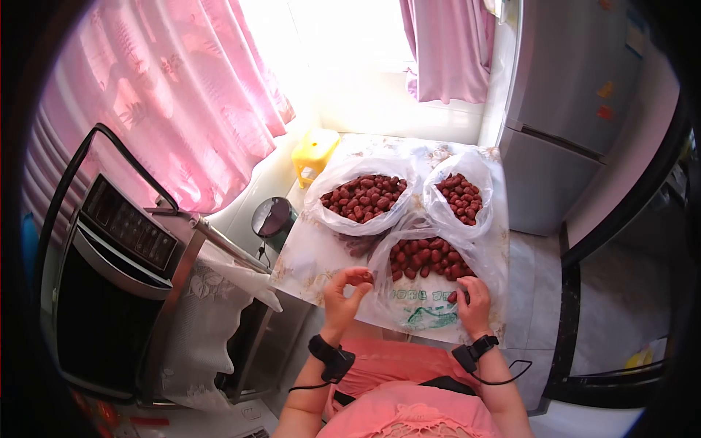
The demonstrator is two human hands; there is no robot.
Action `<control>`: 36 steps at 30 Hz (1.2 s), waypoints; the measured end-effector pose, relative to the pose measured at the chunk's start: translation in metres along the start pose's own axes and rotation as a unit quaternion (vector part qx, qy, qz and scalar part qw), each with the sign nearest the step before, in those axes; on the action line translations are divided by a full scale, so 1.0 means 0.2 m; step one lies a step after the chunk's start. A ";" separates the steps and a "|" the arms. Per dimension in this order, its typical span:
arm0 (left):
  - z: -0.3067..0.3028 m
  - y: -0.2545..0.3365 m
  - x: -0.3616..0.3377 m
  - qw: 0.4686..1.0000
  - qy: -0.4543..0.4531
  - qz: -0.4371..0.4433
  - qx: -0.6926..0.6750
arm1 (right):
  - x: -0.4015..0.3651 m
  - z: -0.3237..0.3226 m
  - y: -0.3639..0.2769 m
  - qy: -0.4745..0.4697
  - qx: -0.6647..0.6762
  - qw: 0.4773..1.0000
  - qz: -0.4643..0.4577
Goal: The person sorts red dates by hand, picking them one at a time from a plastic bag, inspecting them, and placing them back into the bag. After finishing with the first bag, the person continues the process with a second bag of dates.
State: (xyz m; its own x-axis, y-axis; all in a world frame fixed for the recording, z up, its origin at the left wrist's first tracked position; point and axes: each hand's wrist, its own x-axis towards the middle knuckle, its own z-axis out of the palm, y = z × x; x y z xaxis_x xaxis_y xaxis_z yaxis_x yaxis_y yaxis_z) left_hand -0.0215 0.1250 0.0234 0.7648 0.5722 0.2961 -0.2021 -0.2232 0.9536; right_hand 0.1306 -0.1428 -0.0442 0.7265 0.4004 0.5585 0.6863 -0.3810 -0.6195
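Patterned white tabletop (312,252), three opened plastic bags (423,287)

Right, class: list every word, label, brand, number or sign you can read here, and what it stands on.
No text is clear enough to quote.
Nearest plastic bag: green characters, too blurred to read.
Control panel of the black appliance: markings too small to read.
Refrigerator: label, any wording too blurred to read.
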 end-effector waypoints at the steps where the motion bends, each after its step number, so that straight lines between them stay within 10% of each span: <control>1: -0.02 0.04 0.05 1.000 -0.004 0.003 -0.001 | 0.00 0.00 0.00 -0.001 0.002 1.000 -0.001; 9: -0.05 0.39 0.46 0.968 0.141 0.206 -0.040 | -0.01 0.00 0.01 -0.002 0.000 1.000 0.008; 15: 0.03 0.12 0.71 0.952 0.169 0.158 0.198 | 0.00 0.01 0.00 0.001 -0.006 1.000 0.006; 22: 0.38 -0.06 0.23 0.965 -0.191 0.087 0.158 | 0.00 0.00 0.00 0.004 0.005 1.000 0.006; 36: 0.54 -0.26 0.08 0.907 -0.184 0.118 0.361 | -0.01 0.00 0.01 -0.001 0.008 1.000 0.005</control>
State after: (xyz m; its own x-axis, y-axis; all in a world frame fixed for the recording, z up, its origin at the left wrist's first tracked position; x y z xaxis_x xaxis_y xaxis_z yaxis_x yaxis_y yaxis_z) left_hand 0.0674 0.0605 -0.0267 0.9314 0.1692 0.3222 -0.0351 -0.8394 0.5423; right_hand 0.1302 -0.1431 -0.0462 0.7330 0.3977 0.5519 0.6787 -0.3721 -0.6332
